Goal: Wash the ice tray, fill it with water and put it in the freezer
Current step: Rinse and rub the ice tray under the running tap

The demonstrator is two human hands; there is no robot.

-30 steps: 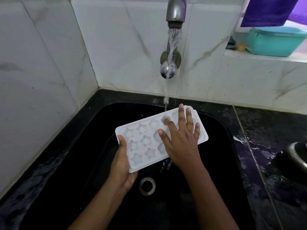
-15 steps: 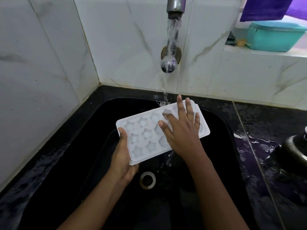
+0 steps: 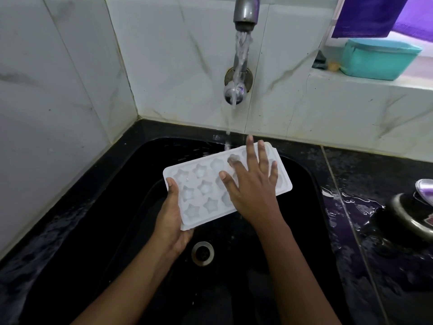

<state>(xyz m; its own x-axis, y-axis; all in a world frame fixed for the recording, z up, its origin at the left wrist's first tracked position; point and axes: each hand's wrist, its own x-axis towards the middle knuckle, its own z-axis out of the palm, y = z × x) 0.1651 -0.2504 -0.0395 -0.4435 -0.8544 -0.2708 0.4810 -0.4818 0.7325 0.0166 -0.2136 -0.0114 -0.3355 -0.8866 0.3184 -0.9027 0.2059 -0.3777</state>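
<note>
One white plastic ice tray (image 3: 201, 191), moulded with star-shaped cups, is held in the air above the black sink basin (image 3: 304, 184), lying slantwise with its far long edge meeting the thin stream of water (image 3: 241, 50). The left hand (image 3: 172, 221) is clamped on the near-left short end, thumb over the rim and fingers curled out of sight underneath. The right hand (image 3: 253, 186) lies flat on the right half, its fingers spread and straight across the cups, apparently rubbing them clean; it grips nothing. The two hands are apart, one at each end of the tray. The washing step looks to be in hand, with filling and the freezer yet to come. Such a tray is probably light and thin, stiff enough to hold by one end yet apt to twist, and slippery now that it is wet. Once full it will be heavier and prone to spilling, so the flat rim at both short ends seems the best hold, kept level. Water falls from a grey metal tap (image 3: 244, 10) on the white marbled wall tiles (image 3: 175, 66). A round steel drain (image 3: 203, 253) sits below the tray. To the right, the black counter (image 3: 375, 165) is wet, and a teal lidded tub (image 3: 379, 59) stands on the ledge above.
</note>
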